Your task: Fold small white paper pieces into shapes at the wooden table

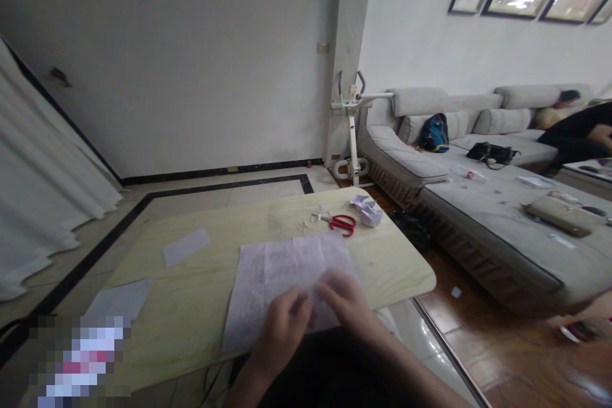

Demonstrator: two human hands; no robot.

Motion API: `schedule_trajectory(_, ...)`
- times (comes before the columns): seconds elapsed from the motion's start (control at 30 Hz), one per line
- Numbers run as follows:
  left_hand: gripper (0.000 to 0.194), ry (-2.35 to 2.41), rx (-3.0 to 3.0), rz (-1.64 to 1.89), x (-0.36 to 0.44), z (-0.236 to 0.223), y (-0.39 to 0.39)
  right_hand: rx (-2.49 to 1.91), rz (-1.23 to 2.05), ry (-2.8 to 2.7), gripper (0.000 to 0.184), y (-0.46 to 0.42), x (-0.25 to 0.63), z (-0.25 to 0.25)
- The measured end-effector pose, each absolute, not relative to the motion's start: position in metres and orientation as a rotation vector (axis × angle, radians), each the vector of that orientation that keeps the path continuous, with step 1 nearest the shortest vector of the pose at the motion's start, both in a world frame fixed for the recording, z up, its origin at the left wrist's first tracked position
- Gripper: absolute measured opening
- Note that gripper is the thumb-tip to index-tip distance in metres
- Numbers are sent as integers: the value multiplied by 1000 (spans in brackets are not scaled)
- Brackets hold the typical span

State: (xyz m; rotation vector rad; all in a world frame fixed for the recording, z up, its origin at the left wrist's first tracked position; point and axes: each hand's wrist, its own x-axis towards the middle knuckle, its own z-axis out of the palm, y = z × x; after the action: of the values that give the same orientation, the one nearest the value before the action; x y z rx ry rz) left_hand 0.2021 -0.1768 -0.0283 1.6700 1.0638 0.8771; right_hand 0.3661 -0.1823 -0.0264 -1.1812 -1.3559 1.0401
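Head view, and both hands are in close, right over the creased sheet (280,261) spread on the pale desk (191,312), near the wearer's edge! Left hand (289,315) has its fingers curled inward; right hand (343,296) is blurred, fingers bent toward the other. Do they grip something small between them? Cannot tell from here. Good form, I'd judge: fingertips only, wrists light, so the sheet beneath neither drags nor wrinkles further, and the red-handled scissors (343,224) and crumpled paper (370,211) beyond it lie undisturbed. Over to the containers, out on the grey sofa (482,248): a blue backpack (435,132), a black handbag (492,153) and, nearer, a beige bag (564,213). What any of them holds is hidden!
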Motion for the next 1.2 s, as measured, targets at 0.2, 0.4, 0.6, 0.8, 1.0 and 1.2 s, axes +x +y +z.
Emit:
schedule_trajectory(0.2, 26, 1028, 1533, 894, 211, -25, -180, -1176, 1061, -1175, 35, -183, 361, -25)
schedule_trajectory(0.4, 27, 1152, 1495, 1074, 211, -19, -178, -1130, 1085, -1188, 35, -184, 359, -25)
schedule_trajectory(0.6, 23, 1218, 1485, 1195, 209, -22, -177, -1090, 1176, -1311, 35, -189, 359, -29)
schedule_trajectory(0.8, 16, 1181, 1652, 1214, 207, -26, -176, -1110, 1088, -1380, 32, -192, 358, -31)
schedule_trajectory(1.0, 17, 1128, 1849, 1167, 201, -28, -175, -1135, 823, -1506, 17, -190, 362, -23)
schedule_trajectory(1.2, 18, 1155, 1922, 1045, 200, -24, -177, -1071, 802, -1518, 16, -191, 361, -21)
